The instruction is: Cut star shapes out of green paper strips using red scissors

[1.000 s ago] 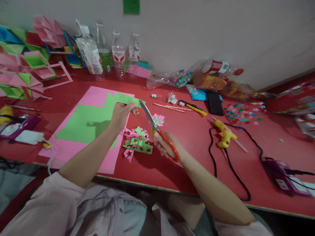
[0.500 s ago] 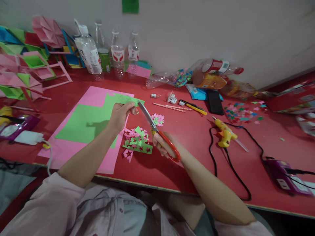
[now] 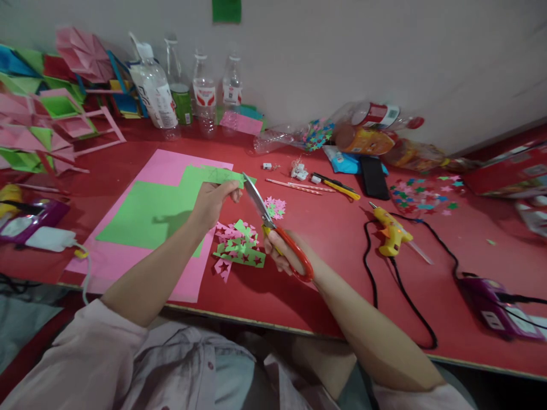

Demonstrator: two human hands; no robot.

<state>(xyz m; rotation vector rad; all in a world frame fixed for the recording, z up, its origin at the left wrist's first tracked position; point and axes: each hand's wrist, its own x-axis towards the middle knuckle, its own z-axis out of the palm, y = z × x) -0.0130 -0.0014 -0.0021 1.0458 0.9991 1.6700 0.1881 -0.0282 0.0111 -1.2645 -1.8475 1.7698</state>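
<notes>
Between the fingers of my left hand is a strip of green paper with faint drawn lines, held above the larger sheets. My right hand grips scissors with red and yellow handles, their blades pointing away and to the left. The blade tips meet the right end of the strip; how far apart the blades stand is hard to tell. Under my left arm a green sheet lies on a pink sheet. Star-punched scraps lie between my hands, with small cut stars just beyond the scissors.
A yellow glue gun with a looping black cord rests at right, near a purple power strip. Behind are a phone, a cutter knife, loose stars and bottles. Folded paper shapes fill the left.
My left hand and the green strip have shifted slightly to the right and down. The strip's end that reached past the blade tips now stops at the blades. The right hand has barely moved.
</notes>
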